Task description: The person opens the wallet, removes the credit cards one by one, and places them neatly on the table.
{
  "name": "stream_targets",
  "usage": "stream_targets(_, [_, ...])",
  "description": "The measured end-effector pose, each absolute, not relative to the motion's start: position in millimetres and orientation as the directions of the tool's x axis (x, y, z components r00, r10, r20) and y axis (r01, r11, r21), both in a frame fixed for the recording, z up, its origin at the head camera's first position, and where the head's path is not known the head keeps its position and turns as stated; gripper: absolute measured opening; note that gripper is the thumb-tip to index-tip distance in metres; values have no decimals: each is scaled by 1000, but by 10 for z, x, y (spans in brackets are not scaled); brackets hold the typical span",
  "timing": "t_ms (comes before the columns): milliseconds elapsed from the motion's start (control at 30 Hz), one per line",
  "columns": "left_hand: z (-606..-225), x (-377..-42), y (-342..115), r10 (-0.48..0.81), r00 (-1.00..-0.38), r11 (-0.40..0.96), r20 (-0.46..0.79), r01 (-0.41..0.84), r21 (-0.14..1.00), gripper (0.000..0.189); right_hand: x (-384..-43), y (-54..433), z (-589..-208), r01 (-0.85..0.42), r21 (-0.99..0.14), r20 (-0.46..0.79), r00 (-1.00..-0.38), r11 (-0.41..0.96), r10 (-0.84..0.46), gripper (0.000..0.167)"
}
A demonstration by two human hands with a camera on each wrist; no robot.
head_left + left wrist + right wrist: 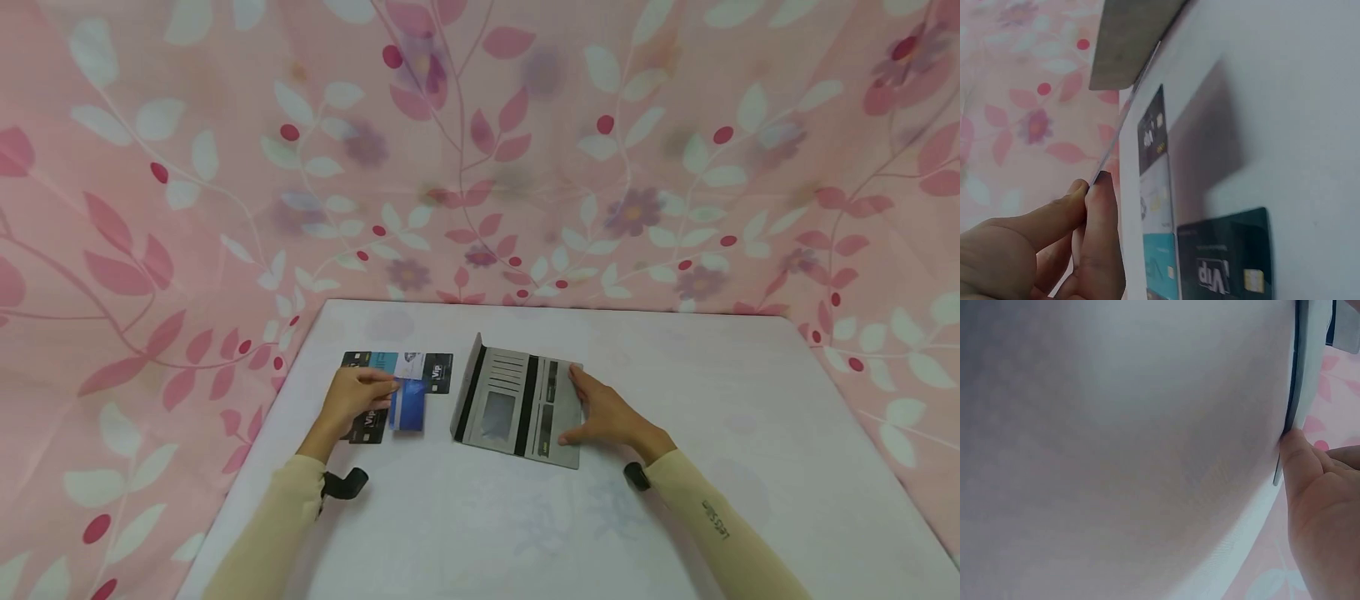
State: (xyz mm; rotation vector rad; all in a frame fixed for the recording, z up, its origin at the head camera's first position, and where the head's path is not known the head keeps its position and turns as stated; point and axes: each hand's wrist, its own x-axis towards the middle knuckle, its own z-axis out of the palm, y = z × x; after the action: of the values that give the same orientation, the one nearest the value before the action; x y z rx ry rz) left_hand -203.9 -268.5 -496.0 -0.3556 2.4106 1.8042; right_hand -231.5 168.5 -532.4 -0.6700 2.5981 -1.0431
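Observation:
My left hand pinches a blue card between thumb and fingers, just left of the wallet. In the left wrist view the card shows edge-on, raised over the table, its far end overlapping the wallet's flap. An open grey wallet with card slots, a clear window and black bands lies in front of me, its left flap standing up. My right hand holds the wallet's right edge, thumb near the front corner. In the right wrist view, the thumb presses against that edge.
Several cards lie on the white table at the left: a black Vip card, a white card, a teal card, and another black card nearer me. A pink floral cloth hangs behind the table.

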Motion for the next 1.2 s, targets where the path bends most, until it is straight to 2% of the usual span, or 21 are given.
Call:
stream_targets(267, [-5074, -2015, -2763, -150, -956, 365, -252, -291, 885, 22, -2299, 1693, -5326, -315, -694, -77, -862, 648, -501, 132])
stream_targets(433, [-5135, -2015, -2757, -139, -968, 459, -210, -251, 852, 22, -2295, 1690, -5311, -313, -700, -78, -860, 642, -505, 132])
stream_targets(667, [-5095, -2017, -2697, -98, -985, 691, -145, -172, 702, 23, -2298, 1687, -5308, -326, -695, -67, -858, 641, -509, 132])
stream_targets(933, [-5024, -2054, -2579, -88, -990, 832, -115, -136, 538, 17, -2315, 1687, -5319, -317, -699, -70, -861, 640, -504, 133])
stream_targets(1200, [-5001, -2055, -2486, -82, -994, 903, -76, -107, 417, 16, -2319, 1690, -5326, -323, -694, -70, -859, 643, -508, 132])
